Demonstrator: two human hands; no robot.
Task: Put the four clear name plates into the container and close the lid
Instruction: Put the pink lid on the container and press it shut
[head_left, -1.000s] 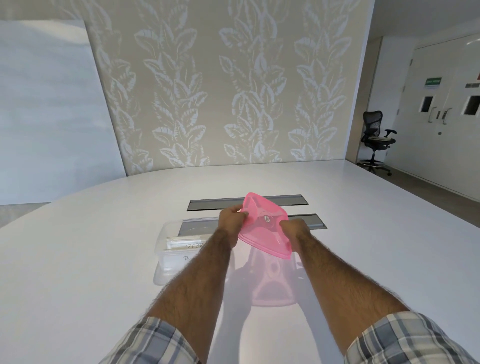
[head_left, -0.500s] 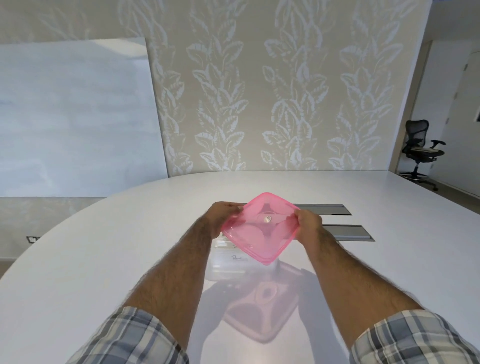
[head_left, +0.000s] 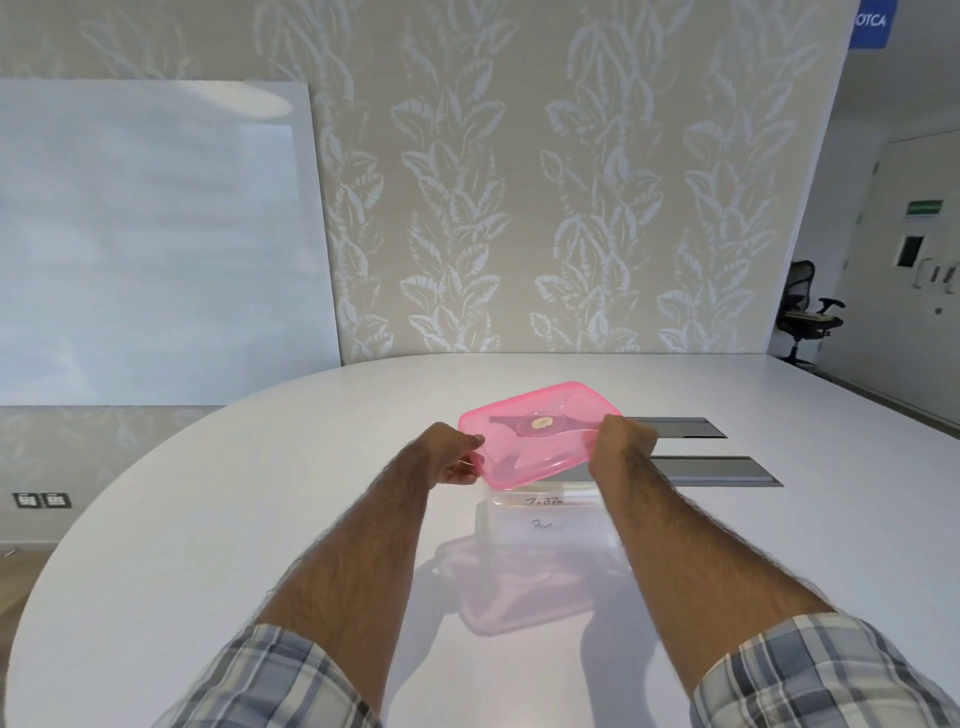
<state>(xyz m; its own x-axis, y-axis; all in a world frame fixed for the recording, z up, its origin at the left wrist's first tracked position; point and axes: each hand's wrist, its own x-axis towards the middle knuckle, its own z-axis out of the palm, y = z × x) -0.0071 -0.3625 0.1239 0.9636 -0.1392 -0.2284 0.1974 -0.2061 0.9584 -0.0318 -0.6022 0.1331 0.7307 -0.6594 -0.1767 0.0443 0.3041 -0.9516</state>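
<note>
Nearest the camera: two plaid sleeves at the bottom edge, bare forearms reaching out over the white tabletop. A pink-tinted shadow lies on the tabletop between the forearms.

Clear container stands on the tabletop between the two forearms, just past the shadow. Its near wall is see-through. Handwritten lettering shows through that wall on the name plates inside; one line appears to read "ZEBRA", a second line below it is too faint to read. Number of plates inside cannot be counted from this view.

Pink lid, translucent, is held in the air directly above the container, covering most of its top opening from view. The lid sits close to level, its near edge slightly lower than its far edge. A round label sits at its centre. Whether the lid touches the container rim cannot be told.

Left hand: grip closed on the lid's left end, fingers curled around the edge. Right hand: grip closed on the lid's right end.

Farther right on the tabletop: two grey slot covers, one behind the other, flush with the surface.

Far side: leaf-patterned wall, a whiteboard on the left, a black office chair on the floor at far right.
</note>
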